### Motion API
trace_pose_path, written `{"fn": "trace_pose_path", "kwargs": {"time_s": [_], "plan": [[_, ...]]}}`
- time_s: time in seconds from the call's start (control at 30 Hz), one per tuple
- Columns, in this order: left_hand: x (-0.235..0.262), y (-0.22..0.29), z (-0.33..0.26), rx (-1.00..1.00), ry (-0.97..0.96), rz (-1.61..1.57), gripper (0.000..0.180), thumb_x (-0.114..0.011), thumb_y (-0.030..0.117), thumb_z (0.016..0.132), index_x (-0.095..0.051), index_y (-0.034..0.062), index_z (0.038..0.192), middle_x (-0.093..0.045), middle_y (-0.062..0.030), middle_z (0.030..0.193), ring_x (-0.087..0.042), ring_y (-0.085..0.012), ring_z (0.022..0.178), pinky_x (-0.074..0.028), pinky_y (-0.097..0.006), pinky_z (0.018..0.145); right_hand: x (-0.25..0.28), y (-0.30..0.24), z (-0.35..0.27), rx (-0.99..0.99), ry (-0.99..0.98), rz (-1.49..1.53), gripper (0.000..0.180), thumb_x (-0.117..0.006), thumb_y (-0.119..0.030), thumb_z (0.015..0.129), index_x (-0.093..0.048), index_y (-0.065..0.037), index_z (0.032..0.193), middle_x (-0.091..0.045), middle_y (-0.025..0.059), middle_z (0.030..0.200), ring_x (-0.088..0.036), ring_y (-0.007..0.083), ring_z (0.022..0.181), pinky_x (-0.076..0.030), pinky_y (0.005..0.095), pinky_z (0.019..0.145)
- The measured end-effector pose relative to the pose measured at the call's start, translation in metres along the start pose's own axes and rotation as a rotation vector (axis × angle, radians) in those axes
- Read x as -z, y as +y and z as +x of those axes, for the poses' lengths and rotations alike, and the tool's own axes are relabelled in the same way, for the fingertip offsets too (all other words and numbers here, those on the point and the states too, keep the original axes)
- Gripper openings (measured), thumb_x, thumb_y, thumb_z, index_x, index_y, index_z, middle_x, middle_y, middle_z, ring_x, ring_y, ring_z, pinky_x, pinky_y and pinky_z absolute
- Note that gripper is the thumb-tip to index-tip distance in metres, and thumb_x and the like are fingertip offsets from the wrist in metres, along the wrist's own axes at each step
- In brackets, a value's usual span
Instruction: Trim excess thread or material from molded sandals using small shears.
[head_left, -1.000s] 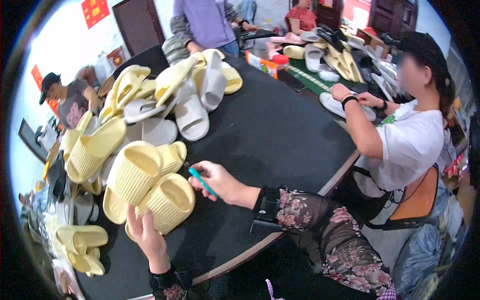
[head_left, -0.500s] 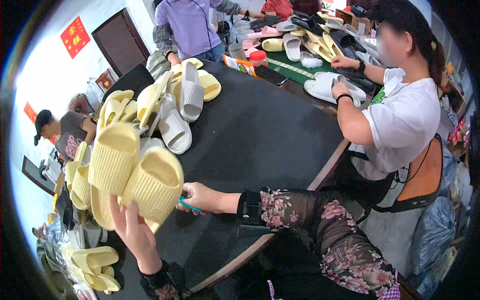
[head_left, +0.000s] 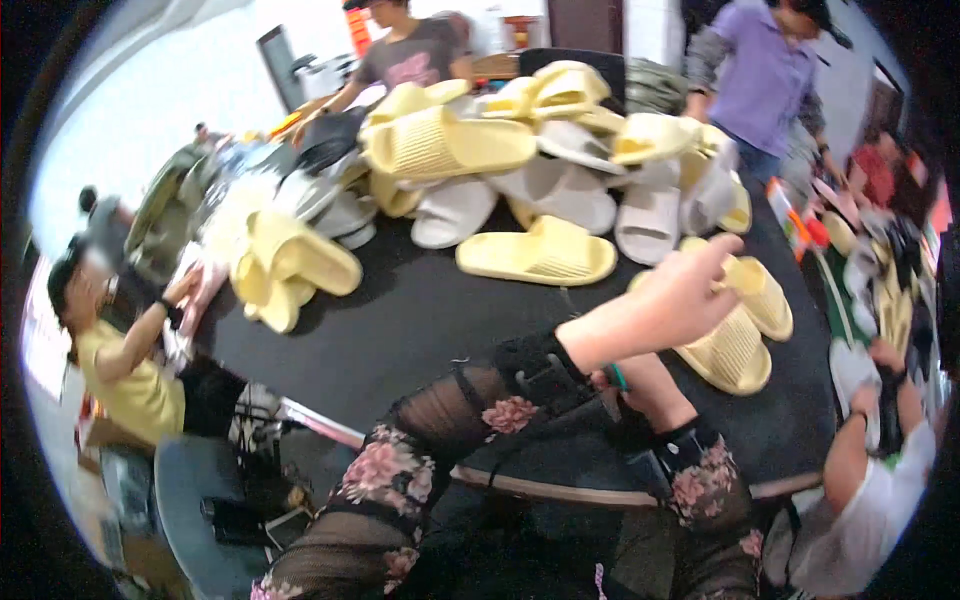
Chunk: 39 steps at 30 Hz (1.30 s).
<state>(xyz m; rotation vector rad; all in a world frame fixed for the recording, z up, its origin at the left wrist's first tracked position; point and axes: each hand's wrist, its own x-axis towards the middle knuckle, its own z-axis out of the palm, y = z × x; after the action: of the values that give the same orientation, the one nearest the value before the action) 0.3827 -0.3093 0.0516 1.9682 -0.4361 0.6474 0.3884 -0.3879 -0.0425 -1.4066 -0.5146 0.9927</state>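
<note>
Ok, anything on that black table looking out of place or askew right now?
Yes: the slippers are unpaired. One yellow slipper lies alone mid-table, apart from the heap, where yellow and pale ones sit tilted across each other. Two yellow slippers lie by the left hand. Nothing looks damaged or spilled.

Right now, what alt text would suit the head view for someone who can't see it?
A person's left hand reaches across a black table toward a pair of yellow slippers, its forearm crossing over the right hand. More yellow and white slippers are piled beyond, with other people working around the table.
</note>
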Motion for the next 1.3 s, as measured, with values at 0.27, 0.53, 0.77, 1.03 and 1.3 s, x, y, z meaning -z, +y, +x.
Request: {"fn": "trace_pose_path", "kwargs": {"time_s": [0.27, 0.53, 0.77, 1.03, 1.3], "plan": [[0.113, -0.029, -0.055, 0.243, 0.219, 0.078, 0.051, -0.058, 0.005, 0.085, -0.040, -0.0004, 0.133, -0.061, -0.0166, 0.111, -0.061, -0.0156, 0.089, -0.051, -0.029, 0.076, -0.011, -0.008, 0.005, 0.038, -0.022, -0.023, 0.037, -0.068, -0.016, 0.084, -0.052, 0.000, 0.114, -0.056, 0.0036, 0.073, -0.048, 0.0065, 0.046, -0.034, 0.0199, 0.036], [0.307, -0.056, -0.192, 0.434, 1.028, 0.363, 0.048, -0.057, 0.008, 0.086, -0.043, -0.0063, 0.130, -0.058, -0.0208, 0.116, -0.060, -0.0203, 0.098, -0.049, -0.032, 0.081, -0.013, -0.009, 0.004, -0.008, -0.011, -0.009, 0.034, -0.064, -0.011, 0.085, -0.052, -0.001, 0.114, -0.056, 0.0028, 0.073, -0.049, 0.0043, 0.047, -0.036, 0.0180, 0.036], [0.387, -0.049, -0.283, 0.597, 1.324, 0.079, 0.055, -0.053, 0.010, 0.090, -0.025, -0.0066, 0.134, -0.056, -0.0197, 0.103, -0.061, -0.0230, 0.081, -0.052, -0.035, 0.065, -0.014, -0.010, 0.004, -0.009, 0.002, -0.016, 0.028, -0.061, -0.009, 0.085, -0.053, -0.005, 0.111, -0.057, 0.0030, 0.071, -0.049, 0.0046, 0.047, -0.038, 0.0181, 0.036], [0.422, -0.053, -0.292, 0.615, 1.304, -0.510, 0.049, -0.045, 0.024, 0.098, -0.024, 0.0007, 0.136, -0.049, -0.0347, 0.119, -0.056, -0.0432, 0.107, -0.052, -0.051, 0.084, -0.013, -0.009, 0.004, 0.005, -0.003, 0.008, 0.031, -0.063, -0.010, 0.085, -0.052, -0.002, 0.113, -0.057, 0.0037, 0.071, -0.049, 0.0057, 0.047, -0.037, 0.0192, 0.036], [0.436, -0.051, -0.285, 0.321, 1.352, -0.893, 0.051, -0.041, 0.030, 0.099, -0.032, -0.0101, 0.130, -0.044, -0.0288, 0.131, -0.047, -0.0407, 0.120, -0.042, -0.053, 0.101, -0.012, -0.008, 0.005, 0.012, -0.014, -0.011, 0.034, -0.063, -0.011, 0.085, -0.051, -0.001, 0.115, -0.057, 0.0040, 0.073, -0.050, 0.0062, 0.047, -0.037, 0.0195, 0.036]]}}
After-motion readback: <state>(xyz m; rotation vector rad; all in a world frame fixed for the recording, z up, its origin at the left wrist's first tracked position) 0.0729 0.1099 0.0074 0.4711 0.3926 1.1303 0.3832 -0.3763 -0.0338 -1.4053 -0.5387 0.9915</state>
